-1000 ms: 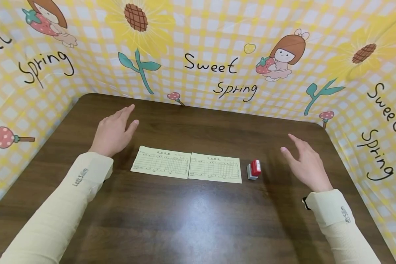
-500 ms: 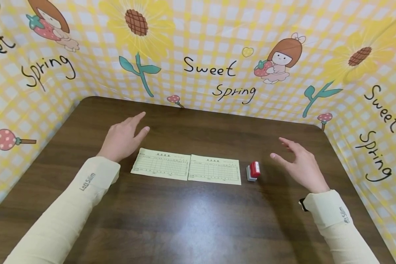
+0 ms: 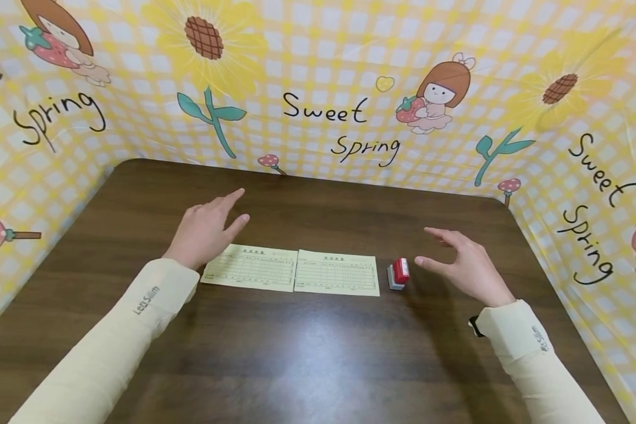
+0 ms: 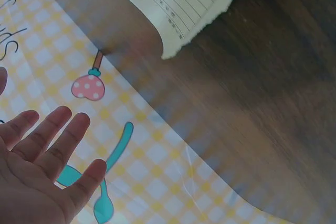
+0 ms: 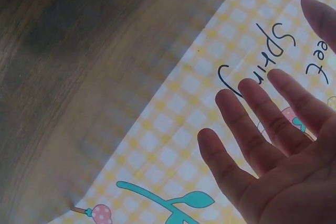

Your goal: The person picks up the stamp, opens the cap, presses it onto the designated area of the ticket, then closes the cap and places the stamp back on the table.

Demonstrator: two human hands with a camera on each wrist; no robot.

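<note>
The right hand (image 3: 469, 265) is spread wide and holds nothing, thumb well apart from the fingers. Just left of its thumb tip, apparently untouched, stands a red-and-grey stamp (image 3: 400, 274), perhaps placed there to be within easy reach. The left hand (image 3: 204, 229) is also wide and holds nothing; in the head view it hides the far corner of the left slip (image 3: 249, 274). Farther right of that hand lies the right slip (image 3: 336, 277), edge to edge or nearly so with its neighbour, both flat and face up, probably to show their ruled grids. Their printed headings are too small to read. Behind each hand, a pale sleeve (image 3: 111, 330) bears lettering like "LetsSlim"; beyond both, the checked cloth (image 3: 318, 59) reads "Sweet Spring".
</note>
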